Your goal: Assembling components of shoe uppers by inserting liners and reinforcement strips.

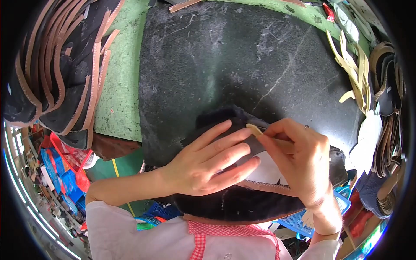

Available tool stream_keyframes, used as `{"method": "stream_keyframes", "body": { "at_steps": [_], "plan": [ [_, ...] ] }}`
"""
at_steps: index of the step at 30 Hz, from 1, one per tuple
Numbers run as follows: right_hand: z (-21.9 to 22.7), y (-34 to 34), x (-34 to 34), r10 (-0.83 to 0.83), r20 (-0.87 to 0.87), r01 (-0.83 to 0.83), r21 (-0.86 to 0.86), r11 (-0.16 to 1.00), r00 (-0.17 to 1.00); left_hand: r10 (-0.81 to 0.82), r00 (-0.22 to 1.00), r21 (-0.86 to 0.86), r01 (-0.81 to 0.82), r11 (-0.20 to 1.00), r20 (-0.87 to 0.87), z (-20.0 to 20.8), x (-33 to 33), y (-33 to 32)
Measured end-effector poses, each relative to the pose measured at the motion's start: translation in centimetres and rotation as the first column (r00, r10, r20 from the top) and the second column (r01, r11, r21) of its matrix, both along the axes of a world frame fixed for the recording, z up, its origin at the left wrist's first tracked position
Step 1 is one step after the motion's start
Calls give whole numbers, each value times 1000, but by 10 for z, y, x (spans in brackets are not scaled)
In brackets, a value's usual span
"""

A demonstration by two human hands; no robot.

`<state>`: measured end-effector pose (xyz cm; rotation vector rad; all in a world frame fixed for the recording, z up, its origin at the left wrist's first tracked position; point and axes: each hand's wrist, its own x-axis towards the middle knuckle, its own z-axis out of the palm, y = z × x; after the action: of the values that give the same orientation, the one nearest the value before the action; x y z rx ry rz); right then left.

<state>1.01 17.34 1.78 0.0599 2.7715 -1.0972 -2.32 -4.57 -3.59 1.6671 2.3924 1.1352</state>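
The little cream strip [254, 129] sits at the near edge of the black mat [208, 56], pinched between thumb and fingers of the right hand [299, 151]. Its free tip points far and left, the long axis slanting back near and right into the grip. The left hand [212, 160] lies palm down, fingers spread toward the strip, over a dark, soft-looking piece [221, 116]. Just near of the strip, a white patch [264, 168] shows between the hands, above a brown zigzag-edged band [266, 186]. Farther out on the right lie a bundle of pale yellow strips [357, 73] and a white piece [366, 141]; on the left, dark pieces with brown edging [54, 82] crowd the green tabletop [119, 86]. The fingers hide the strip's near end, and the left hand covers most of the dark piece, so I can't make out its outline.
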Motion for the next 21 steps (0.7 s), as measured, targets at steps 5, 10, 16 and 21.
{"method": "stream_keyframes", "body": {
  "at_steps": [5,10,16,21],
  "plan": [
    [29,16,35,-249,105,246,41,968,963,33,998,-103,-38,994,-58,2,0,0],
    [21,30,42,-300,55,300,8,954,952,52,988,-266,-89,960,-145,9,4,11],
    [6,41,37,-277,-30,277,1,961,961,63,987,-348,-111,931,-145,27,4,29],
    [21,53,38,-252,21,233,311,921,968,-190,979,-356,202,912,69,29,25,69]
  ]
}}
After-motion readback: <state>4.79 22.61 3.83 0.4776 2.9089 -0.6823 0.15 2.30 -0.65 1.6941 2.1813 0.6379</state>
